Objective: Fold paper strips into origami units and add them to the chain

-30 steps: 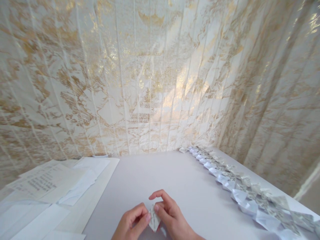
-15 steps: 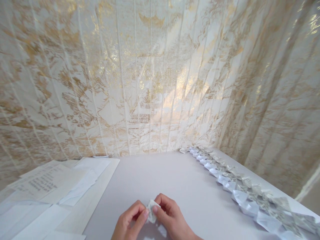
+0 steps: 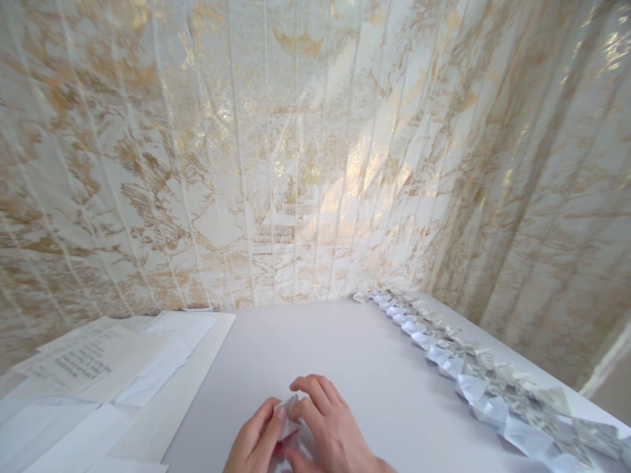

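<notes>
A small folded piece of white paper (image 3: 286,420) sits between my two hands at the bottom middle of the view, just above the white table (image 3: 345,355). My left hand (image 3: 256,443) pinches it from the left with thumb and fingers closed. My right hand (image 3: 328,427) curls over it from the right, fingers bent and pressing on the paper, hiding most of it.
A long row of several folded paper pieces (image 3: 473,381) runs along the table's right edge. Loose white and printed sheets (image 3: 93,364) lie stacked at the left. A cream and gold curtain (image 3: 296,151) hangs close behind the table.
My right hand has closed further over the folded paper, covering more of it. Both hands have shifted slightly lower and turned the paper between them.
</notes>
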`<act>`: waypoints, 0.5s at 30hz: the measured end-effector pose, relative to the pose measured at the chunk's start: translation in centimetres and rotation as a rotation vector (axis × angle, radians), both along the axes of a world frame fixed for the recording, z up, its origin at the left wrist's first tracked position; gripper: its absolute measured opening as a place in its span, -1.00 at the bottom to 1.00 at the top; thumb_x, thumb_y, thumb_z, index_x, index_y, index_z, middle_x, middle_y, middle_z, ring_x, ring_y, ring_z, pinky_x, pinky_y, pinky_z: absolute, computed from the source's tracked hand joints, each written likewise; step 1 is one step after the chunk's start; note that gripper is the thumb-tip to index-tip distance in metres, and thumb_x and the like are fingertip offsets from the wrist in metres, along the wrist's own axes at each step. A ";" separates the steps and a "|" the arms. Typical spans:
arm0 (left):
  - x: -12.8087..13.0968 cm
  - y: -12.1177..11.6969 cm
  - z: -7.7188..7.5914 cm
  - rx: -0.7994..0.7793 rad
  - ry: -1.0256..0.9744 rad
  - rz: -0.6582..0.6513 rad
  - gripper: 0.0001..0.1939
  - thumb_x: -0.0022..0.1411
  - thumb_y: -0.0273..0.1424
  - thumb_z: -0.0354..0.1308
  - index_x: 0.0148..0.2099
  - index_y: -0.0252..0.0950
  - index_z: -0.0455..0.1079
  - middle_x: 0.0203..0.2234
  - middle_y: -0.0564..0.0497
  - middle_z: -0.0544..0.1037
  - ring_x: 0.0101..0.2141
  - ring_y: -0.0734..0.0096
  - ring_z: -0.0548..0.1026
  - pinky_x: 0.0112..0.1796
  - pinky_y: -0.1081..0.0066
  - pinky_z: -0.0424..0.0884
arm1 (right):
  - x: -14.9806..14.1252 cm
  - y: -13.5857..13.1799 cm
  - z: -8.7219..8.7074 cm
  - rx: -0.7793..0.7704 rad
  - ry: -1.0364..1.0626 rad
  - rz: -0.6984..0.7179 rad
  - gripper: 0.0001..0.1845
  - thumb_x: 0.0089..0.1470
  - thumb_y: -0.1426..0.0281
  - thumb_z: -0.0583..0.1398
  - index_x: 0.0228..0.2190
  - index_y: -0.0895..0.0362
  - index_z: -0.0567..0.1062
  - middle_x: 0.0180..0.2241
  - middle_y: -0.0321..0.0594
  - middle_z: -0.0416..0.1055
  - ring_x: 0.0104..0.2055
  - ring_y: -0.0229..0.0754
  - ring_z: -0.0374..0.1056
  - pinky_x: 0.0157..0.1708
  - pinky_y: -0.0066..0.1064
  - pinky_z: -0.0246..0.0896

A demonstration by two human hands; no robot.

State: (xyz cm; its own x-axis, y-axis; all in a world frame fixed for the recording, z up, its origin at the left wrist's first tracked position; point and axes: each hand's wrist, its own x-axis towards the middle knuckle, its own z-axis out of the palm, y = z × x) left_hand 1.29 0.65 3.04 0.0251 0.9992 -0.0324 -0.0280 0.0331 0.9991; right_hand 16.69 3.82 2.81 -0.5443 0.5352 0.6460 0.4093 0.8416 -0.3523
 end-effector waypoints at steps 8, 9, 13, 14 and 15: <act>-1.9 2.4 -0.6 -0.093 -0.057 -0.280 -0.39 -0.03 0.22 0.16 -0.43 -0.29 0.30 -0.83 0.24 0.22 -0.75 0.62 0.10 -0.62 0.54 -0.02 | 1.3 -0.2 1.5 -0.346 0.194 0.196 -0.66 0.18 0.56 0.02 -0.08 0.05 0.43 -0.04 -0.10 0.31 -0.02 -0.13 0.29 0.01 -0.29 0.20; -2.0 2.4 -0.6 -0.105 -0.067 -0.300 -0.39 -0.04 0.21 0.18 -0.43 -0.30 0.32 -0.84 0.23 0.24 -0.75 0.63 0.10 -0.63 0.54 -0.03 | 1.3 -0.1 1.4 -0.371 0.216 0.207 -0.69 0.18 0.55 0.04 -0.11 0.06 0.44 -0.10 -0.12 0.34 -0.06 -0.14 0.31 -0.04 -0.31 0.22; -2.1 2.1 -0.4 -0.120 -0.081 -0.309 -0.41 0.01 0.17 0.18 -0.42 -0.33 0.36 -0.82 0.16 0.33 -0.75 0.60 0.17 -0.63 0.54 0.01 | 1.1 0.3 0.5 -0.419 0.252 0.208 -0.83 0.12 0.46 0.18 -0.21 0.07 0.46 -0.28 -0.21 0.39 -0.24 -0.17 0.32 -0.23 -0.39 0.25; -2.1 2.1 -0.5 -0.123 -0.078 -0.309 -0.41 0.03 0.17 0.17 -0.41 -0.33 0.37 -0.82 0.16 0.33 -0.75 0.60 0.18 -0.64 0.54 0.01 | 1.0 0.3 0.3 -0.425 0.254 0.211 -0.87 0.11 0.43 0.20 -0.24 0.08 0.47 -0.29 -0.22 0.39 -0.26 -0.17 0.31 -0.25 -0.40 0.24; -2.1 2.1 -0.6 -0.126 -0.073 -0.313 -0.41 0.04 0.17 0.16 -0.40 -0.34 0.38 -0.82 0.16 0.33 -0.75 0.61 0.18 -0.64 0.54 0.01 | 1.0 0.3 0.2 -0.431 0.253 0.218 -0.91 0.11 0.40 0.22 -0.27 0.08 0.47 -0.30 -0.22 0.39 -0.27 -0.18 0.31 -0.27 -0.40 0.23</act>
